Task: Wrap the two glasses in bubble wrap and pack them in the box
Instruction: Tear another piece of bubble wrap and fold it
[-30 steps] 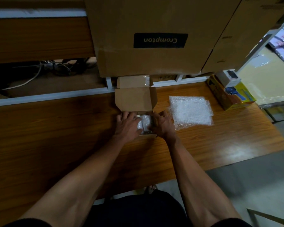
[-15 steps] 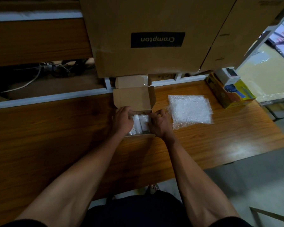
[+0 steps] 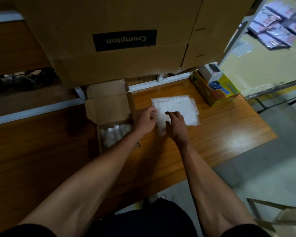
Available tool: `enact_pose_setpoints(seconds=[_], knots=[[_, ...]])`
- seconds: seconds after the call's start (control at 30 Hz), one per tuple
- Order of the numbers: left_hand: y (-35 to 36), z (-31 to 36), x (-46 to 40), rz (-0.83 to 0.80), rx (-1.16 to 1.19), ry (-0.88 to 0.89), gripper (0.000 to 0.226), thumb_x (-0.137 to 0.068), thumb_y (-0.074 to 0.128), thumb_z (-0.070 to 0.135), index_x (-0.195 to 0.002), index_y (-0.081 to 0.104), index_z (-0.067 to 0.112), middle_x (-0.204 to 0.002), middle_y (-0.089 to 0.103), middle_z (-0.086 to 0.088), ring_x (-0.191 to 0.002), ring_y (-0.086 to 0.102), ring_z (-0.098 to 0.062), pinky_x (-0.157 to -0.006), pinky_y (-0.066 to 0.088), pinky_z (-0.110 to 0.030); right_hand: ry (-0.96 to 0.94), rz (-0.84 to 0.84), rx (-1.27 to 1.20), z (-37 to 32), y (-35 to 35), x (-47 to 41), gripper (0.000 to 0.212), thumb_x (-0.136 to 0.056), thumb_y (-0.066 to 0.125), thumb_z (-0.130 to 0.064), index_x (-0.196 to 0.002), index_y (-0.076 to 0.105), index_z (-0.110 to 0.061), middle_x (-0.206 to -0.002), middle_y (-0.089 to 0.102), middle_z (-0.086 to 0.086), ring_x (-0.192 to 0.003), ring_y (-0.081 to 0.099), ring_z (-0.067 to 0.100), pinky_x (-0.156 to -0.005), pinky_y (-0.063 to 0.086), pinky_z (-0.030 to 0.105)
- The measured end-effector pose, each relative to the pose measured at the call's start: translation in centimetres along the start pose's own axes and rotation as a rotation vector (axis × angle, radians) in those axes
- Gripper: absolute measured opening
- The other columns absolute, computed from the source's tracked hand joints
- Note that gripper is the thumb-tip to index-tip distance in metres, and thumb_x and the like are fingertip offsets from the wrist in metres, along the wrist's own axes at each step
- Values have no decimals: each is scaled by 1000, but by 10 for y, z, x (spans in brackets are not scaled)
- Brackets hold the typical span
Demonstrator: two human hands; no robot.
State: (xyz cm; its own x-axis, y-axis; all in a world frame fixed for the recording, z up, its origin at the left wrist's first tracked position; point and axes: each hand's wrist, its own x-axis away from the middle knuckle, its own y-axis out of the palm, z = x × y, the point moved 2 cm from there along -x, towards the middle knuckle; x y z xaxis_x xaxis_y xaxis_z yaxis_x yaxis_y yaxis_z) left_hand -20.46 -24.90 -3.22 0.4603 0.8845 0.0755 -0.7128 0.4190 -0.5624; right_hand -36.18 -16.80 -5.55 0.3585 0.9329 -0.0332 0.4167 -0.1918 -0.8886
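A small cardboard box (image 3: pixel 99 144) stands open on the wooden table, its lid (image 3: pixel 108 106) tipped back. Two bubble-wrapped glasses (image 3: pixel 112 135) lie side by side inside it, partly hidden by my left forearm. To the right of the box lies a stack of bubble wrap sheets (image 3: pixel 183 108). My left hand (image 3: pixel 143 121) pinches the near-left edge of a sheet. My right hand (image 3: pixel 176 126) grips the same sheet, which is lifted and hangs crumpled between both hands (image 3: pixel 161 122).
A large brown Crompton carton (image 3: pixel 125 40) stands on a rack just behind the box. A yellow box (image 3: pixel 217 94) with a small white box (image 3: pixel 214 72) on it sits at the table's far right corner. Cables (image 3: pixel 15 79) lie back left. A chair frame (image 3: pixel 280 214) is lower right.
Both hands have left the box and moved right to the bubble wrap stack, taking hold of a sheet. The wrapped glasses stay in the box.
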Motion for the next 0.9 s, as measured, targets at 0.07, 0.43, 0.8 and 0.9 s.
enact_pose_setpoints(seconds=[0.07, 0.43, 0.8, 0.9], knots=[[20, 0, -15, -81, -34, -76, 40, -95, 68, 11, -132, 63, 26, -129, 66, 1, -118, 63, -18, -99, 58, -43, 13, -35, 81, 18, -5, -5, 52, -99, 65, -14, -150, 52, -11, -149, 50, 24, -130, 52, 42, -94, 55, 53], [74, -10, -65, 83, -13, -356, 36, -89, 83, 28, -117, 64, 17, -113, 69, -5, -104, 65, -24, -82, 56, -35, 12, -123, 187, 64, 5, -18, 41, -107, 54, -28, -147, 51, -22, -152, 45, 13, -132, 46, 36, -98, 46, 52], [85, -3, -74, 76, 146, -385, 15, -89, 76, 7, -93, 66, 17, -93, 70, -4, -92, 69, -24, -75, 55, -31, 36, -65, 117, 71, 3, -25, 66, -98, 62, -41, -155, 38, -18, -143, 48, 11, -122, 49, 31, -94, 43, 47], [79, 4, -72, 50, 195, -343, 9, -92, 72, 6, -95, 66, 12, -89, 66, -3, -85, 62, -19, -65, 47, -26, 43, -66, 77, 70, 0, -27, 71, -96, 64, -41, -156, 35, -17, -145, 46, 12, -123, 49, 32, -95, 45, 50]])
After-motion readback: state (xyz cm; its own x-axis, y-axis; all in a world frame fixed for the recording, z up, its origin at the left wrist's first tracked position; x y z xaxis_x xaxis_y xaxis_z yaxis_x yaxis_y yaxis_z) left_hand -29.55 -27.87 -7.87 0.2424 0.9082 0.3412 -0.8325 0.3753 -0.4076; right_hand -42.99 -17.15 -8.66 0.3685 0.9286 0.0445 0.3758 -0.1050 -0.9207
